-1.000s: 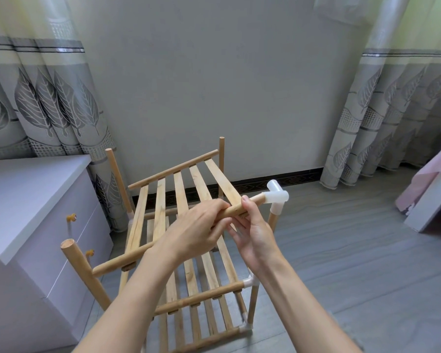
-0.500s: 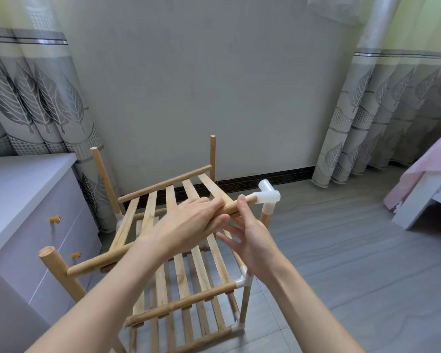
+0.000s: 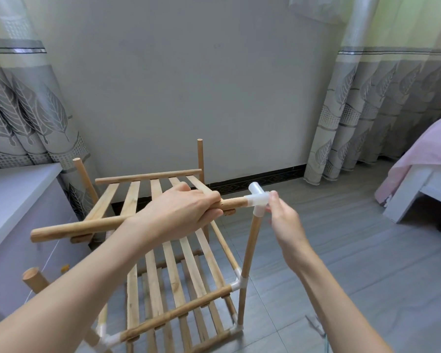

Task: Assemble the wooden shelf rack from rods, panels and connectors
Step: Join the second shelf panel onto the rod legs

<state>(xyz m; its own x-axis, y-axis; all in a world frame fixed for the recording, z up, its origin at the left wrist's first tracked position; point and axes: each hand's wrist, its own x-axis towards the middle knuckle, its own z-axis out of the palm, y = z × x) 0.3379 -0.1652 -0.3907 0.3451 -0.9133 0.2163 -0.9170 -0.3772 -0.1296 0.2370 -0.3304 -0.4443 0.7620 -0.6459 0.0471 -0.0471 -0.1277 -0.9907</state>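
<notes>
A partly built wooden shelf rack [image 3: 178,312] stands on the floor with two lower slatted tiers joined by white connectors. My left hand [image 3: 178,212] grips the front rail of the top slatted panel [image 3: 133,200], which sits tilted above the frame. That rail's right end is in a white plastic connector [image 3: 259,200] on top of the front right upright rod [image 3: 248,261]. My right hand [image 3: 283,220] pinches this connector from the right side. The rail's left end [image 3: 40,234] hangs free, apart from the front left upright rod [image 3: 33,278].
A white drawer cabinet [image 3: 13,200] stands close on the left. The wall and leaf-patterned curtains [image 3: 362,123] are behind the rack. A bed with a pink cover [image 3: 423,179] is at the right. Grey floor [image 3: 341,263] lies open to the right of the rack.
My right hand has moved from the rail beside my left hand to the white connector at the rail's right end. My left hand keeps its grip on the rail. The view shifted right.
</notes>
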